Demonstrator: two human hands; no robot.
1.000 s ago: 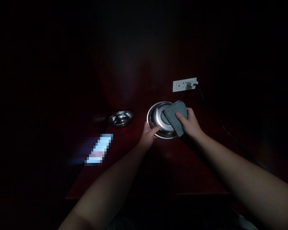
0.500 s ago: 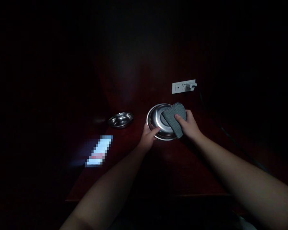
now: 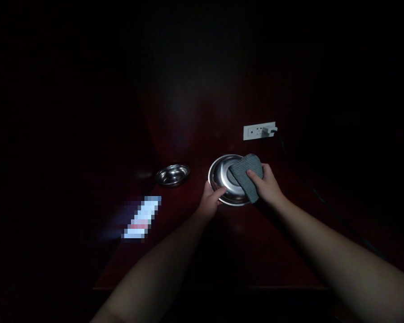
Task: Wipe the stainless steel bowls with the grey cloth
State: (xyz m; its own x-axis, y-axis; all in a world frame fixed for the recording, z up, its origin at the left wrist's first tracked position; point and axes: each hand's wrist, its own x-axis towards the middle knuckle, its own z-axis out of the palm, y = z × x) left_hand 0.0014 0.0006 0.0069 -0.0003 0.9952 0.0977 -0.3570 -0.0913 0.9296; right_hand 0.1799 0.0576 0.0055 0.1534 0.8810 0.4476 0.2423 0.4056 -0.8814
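Note:
Above the dark red table, my left hand (image 3: 210, 201) grips a shiny metal bowl (image 3: 221, 174) by its lower left rim, thumb lying on the outer wall. The bowl's underside faces me. A folded grey-green cloth (image 3: 245, 171) is pinched in my right hand (image 3: 266, 183), thumb on top, and it lies against the bowl's right side. The fingers behind the cloth are mostly hidden. A second metal bowl (image 3: 173, 175) rests upright on the table to the left of my hands.
A pixelated bright flat object (image 3: 142, 219) lies near the left edge of the table (image 3: 222, 264). Behind, a white socket panel (image 3: 252, 132) with a plug sits on the wall. A dark cable (image 3: 343, 217) runs down the right side. The surroundings are very dark.
The whole scene sits slightly lower in the view. Both hands keep their hold on the bowl and the cloth, with almost no shift between them.

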